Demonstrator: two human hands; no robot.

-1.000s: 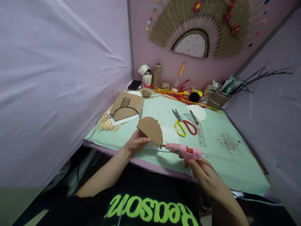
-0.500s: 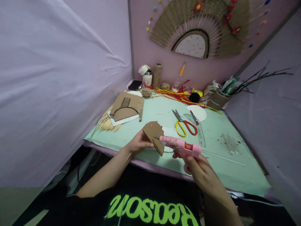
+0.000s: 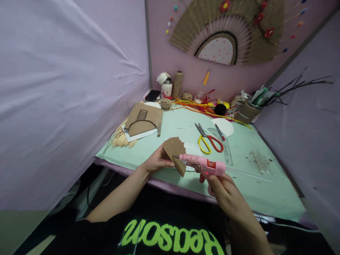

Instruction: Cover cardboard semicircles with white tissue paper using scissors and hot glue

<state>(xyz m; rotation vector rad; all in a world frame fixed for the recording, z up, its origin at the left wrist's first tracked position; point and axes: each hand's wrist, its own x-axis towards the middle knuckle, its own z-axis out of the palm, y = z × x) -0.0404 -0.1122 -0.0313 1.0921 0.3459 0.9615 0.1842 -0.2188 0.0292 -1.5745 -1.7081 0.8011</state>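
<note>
My left hand [image 3: 156,160] grips a half-round piece of brown cardboard [image 3: 174,148] by its left side, tilted above the table's front edge. In my right hand [image 3: 223,187] is a pink hot glue gun [image 3: 203,164], its fingers wrapped round the handle. The metal nozzle points left and lies over the cardboard's face; whether it touches cannot be made out. A clear glue stick [image 3: 248,175] sticks out of the gun's back. White paper [image 3: 192,147] lies behind the cardboard, partly hidden by it and the gun.
Scissors [image 3: 205,138], a pen [image 3: 220,132] and a clear ruler [image 3: 227,152] lie beyond the gun. Cardboard sheets [image 3: 146,115] rest on thin wooden sticks [image 3: 119,139] at the left. Coloured pipe cleaners [image 3: 196,106] and a holder with twigs [image 3: 248,111] stand along the back.
The glue gun has shifted slightly left, its nozzle moving a little over the cardboard. The cardboard has barely moved in my left hand.
</note>
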